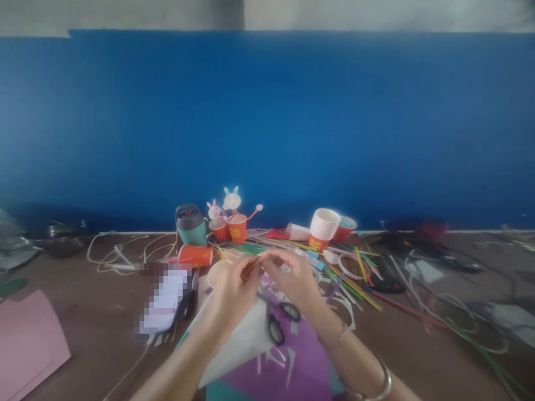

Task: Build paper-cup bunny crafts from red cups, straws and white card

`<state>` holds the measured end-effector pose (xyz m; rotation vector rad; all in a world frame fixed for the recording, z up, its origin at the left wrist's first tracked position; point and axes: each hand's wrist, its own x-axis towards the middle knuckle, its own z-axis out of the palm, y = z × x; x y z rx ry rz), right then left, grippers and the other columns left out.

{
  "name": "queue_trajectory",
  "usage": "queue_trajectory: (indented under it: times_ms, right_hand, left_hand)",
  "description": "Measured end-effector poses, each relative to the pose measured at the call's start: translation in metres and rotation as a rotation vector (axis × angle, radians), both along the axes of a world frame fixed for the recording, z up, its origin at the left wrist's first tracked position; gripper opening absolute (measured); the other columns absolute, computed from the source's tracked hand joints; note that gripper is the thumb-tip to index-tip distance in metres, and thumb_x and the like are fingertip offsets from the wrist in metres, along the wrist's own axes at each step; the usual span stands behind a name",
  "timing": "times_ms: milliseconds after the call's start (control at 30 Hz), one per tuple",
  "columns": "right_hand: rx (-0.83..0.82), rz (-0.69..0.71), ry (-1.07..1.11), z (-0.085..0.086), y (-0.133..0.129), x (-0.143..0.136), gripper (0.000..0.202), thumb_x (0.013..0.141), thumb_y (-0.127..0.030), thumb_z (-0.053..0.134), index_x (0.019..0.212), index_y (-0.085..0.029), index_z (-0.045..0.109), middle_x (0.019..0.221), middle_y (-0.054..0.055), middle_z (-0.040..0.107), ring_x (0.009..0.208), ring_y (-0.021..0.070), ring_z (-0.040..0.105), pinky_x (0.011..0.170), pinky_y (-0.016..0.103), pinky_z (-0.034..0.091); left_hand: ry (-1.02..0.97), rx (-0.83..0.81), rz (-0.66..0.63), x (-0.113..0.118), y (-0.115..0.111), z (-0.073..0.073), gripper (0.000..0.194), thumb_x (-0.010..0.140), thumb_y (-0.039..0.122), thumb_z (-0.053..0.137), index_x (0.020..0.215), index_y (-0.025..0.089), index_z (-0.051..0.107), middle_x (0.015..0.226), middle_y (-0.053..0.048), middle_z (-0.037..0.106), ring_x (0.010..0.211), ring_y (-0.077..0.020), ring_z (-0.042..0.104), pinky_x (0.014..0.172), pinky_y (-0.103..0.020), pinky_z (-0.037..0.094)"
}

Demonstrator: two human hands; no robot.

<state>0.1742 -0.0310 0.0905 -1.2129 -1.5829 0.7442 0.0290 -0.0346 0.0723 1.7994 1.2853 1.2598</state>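
Note:
My left hand [238,287] and my right hand [295,278] meet fingertip to fingertip above the middle of the worktop. Both have their fingers pinched together, and whatever sits between them is too small or too hidden to name. Just below lies a pair of scissors [276,329] with black handles, resting on purple paper [288,362]. A white sheet [238,345] is partly under my left forearm. Thin white paper scraps [290,365] are scattered on the purple paper. Close to my left fingers is a pale round piece [217,274], partly covered by the hand.
Behind the hands stand red cups with bunny figures [237,227], a teal bottle [192,227] and stacked paper cups [324,225]. A red cup [195,256] lies on its side near a phone [165,301]. Coloured sticks [355,289] and cables spread rightward; pink paper [31,345] is left.

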Motion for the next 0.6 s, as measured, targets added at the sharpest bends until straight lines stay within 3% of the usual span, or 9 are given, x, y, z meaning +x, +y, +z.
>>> queue_trajectory:
  times_ms: [200, 300, 433, 600]
  right_hand:
    - [0.093, -0.031, -0.150, 0.006, -0.006, 0.001, 0.014, 0.076, -0.021, 0.061, 0.081, -0.023, 0.074, 0.082, 0.004, 0.073, 0.081, 0.0223, 0.063, 0.078, 0.034, 0.046]
    - [0.115, -0.034, -0.201, 0.007, -0.008, 0.001, 0.014, 0.078, -0.021, 0.060, 0.082, -0.024, 0.073, 0.084, 0.003, 0.073, 0.086, 0.0233, 0.062, 0.081, 0.035, 0.045]
    - [0.079, -0.047, -0.188, 0.007, -0.010, 0.001, 0.023, 0.078, -0.023, 0.061, 0.098, -0.024, 0.071, 0.088, 0.004, 0.072, 0.084, 0.0223, 0.063, 0.081, 0.035, 0.045]
    - [0.096, -0.047, -0.190, 0.008, -0.012, 0.000, 0.018, 0.076, -0.019, 0.059, 0.090, -0.024, 0.070, 0.091, 0.004, 0.072, 0.088, 0.0219, 0.062, 0.081, 0.034, 0.045]
  left_hand:
    - [-0.113, -0.108, -0.043, 0.001, 0.001, 0.000, 0.031, 0.088, 0.042, 0.053, 0.096, 0.017, 0.070, 0.079, -0.005, 0.073, 0.067, -0.0171, 0.067, 0.061, -0.025, 0.054]
    - [-0.059, -0.035, -0.009, 0.001, 0.001, -0.004, 0.028, 0.089, 0.040, 0.052, 0.093, 0.020, 0.071, 0.076, -0.003, 0.073, 0.065, -0.0160, 0.067, 0.060, -0.023, 0.053]
    - [-0.025, 0.073, 0.047, 0.001, 0.000, -0.009, 0.026, 0.090, 0.037, 0.050, 0.096, 0.022, 0.071, 0.076, -0.002, 0.072, 0.066, -0.0159, 0.066, 0.060, -0.023, 0.052]
    - [-0.007, 0.141, 0.076, 0.003, 0.000, -0.015, 0.023, 0.090, 0.034, 0.050, 0.098, 0.023, 0.069, 0.080, -0.002, 0.071, 0.071, -0.0167, 0.065, 0.062, -0.024, 0.052]
